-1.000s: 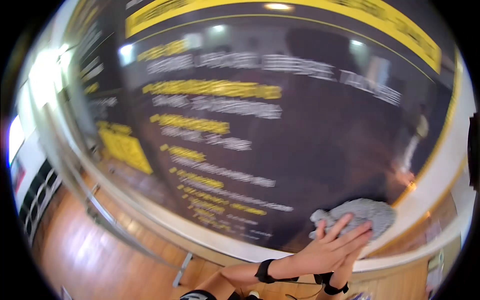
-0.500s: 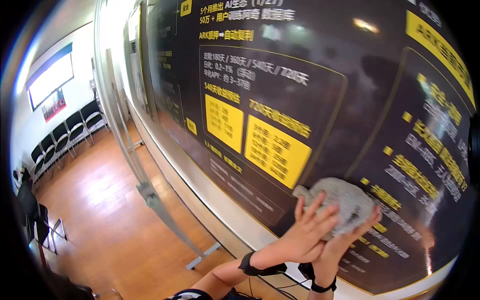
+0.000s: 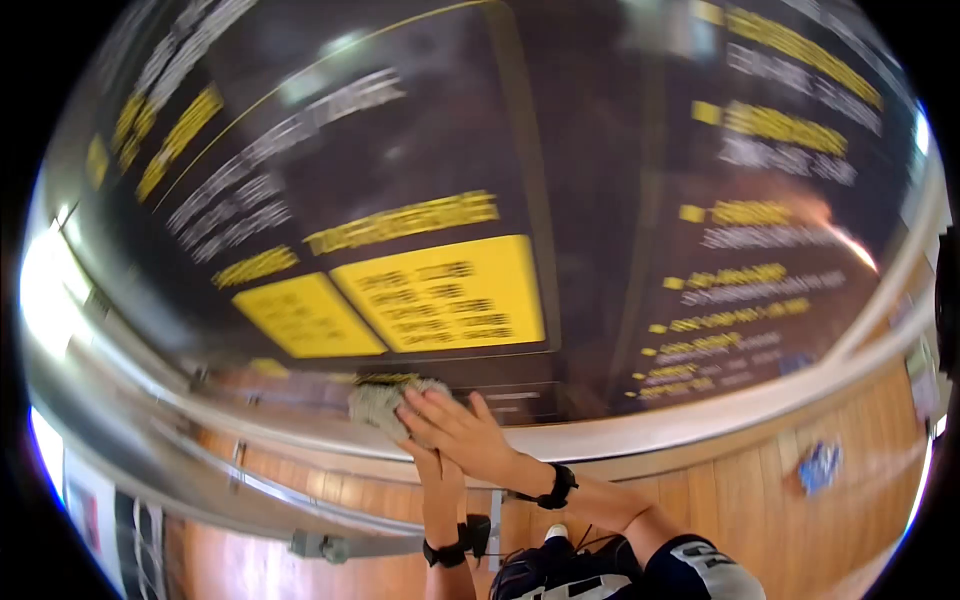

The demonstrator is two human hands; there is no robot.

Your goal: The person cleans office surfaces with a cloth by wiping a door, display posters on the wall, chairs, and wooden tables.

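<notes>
A bunched grey cloth (image 3: 375,407) lies against the lower edge of a large dark board (image 3: 590,250) printed with yellow and white text. My right hand (image 3: 462,435) presses on the cloth's right side, its fingers stretched across it. Below and partly behind it, my left hand (image 3: 432,468) also holds the cloth, with its fingertips mostly hidden. Both wrists wear black bands. Motion blurs the board's text.
A pale metal frame rail (image 3: 640,440) runs along the board's bottom. Beneath it, a grey metal stand foot (image 3: 320,545) crosses the wooden floor (image 3: 720,490). A blue-and-white crumpled item (image 3: 820,466) lies on the floor at right.
The cloth and both hands have moved left along the board, from right of the yellow boxes to below them. My view has swung right and tilted; the row of chairs is gone from it.
</notes>
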